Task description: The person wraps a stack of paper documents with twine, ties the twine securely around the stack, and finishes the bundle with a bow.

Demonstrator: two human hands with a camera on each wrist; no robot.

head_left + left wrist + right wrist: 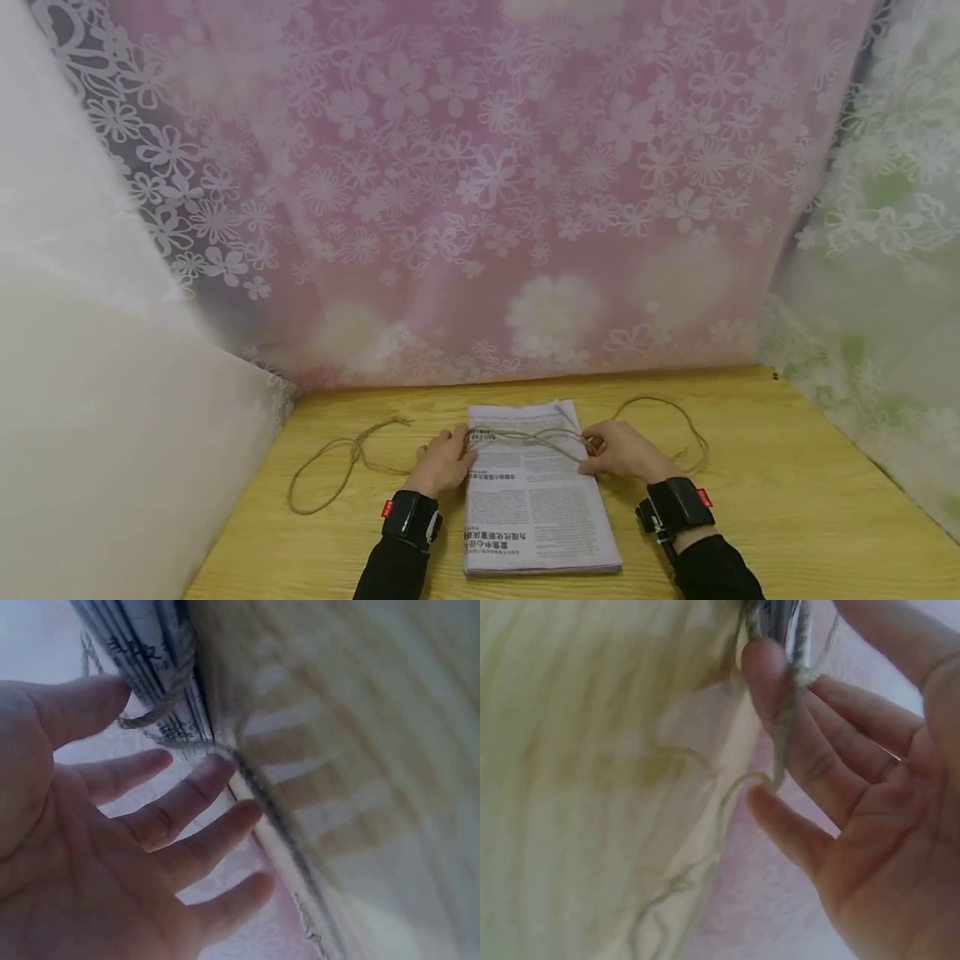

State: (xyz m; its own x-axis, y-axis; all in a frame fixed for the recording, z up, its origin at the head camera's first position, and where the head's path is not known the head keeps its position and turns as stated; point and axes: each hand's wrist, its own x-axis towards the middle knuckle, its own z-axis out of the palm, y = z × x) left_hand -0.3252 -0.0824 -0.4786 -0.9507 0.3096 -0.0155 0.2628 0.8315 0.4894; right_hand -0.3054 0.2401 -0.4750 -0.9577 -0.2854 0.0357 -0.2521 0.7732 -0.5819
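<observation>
A: ok so the newspapers [540,508] are in a stack between the two hands, flat on the table. Brown string [534,436] lies across their far end, strands crossing on top. Any tips for that bit?

B: Looks to me like the strands are being settled over the stack. I'd sort that crossing first — one clean cross, no sneaky extra twist — and keep it centred between the long edges. Pull both sides evenly or the pile will probably skew. One corner at the far end already looks a bit off, so I'd square it up too.

A: And the hands?

B: Left hand [444,461] is at the left edge, fingers spread, string running past the fingertips and down the side of the pile. Good spot for steadying it imo. Right hand [622,452] is just off the right edge, fingers apart and softly bent, string lying over them. I don't see a proper pinch on either side, so get a firmer hold before any real pull.

A: What about the loose ends?

B: They loop out on the table [787,517], left and right. The left one crosses over itself, so shake it out or it might snag. Plenty of room before the flowery curtain [487,208] at the back — can't tell if string runs under the stack, though.
</observation>
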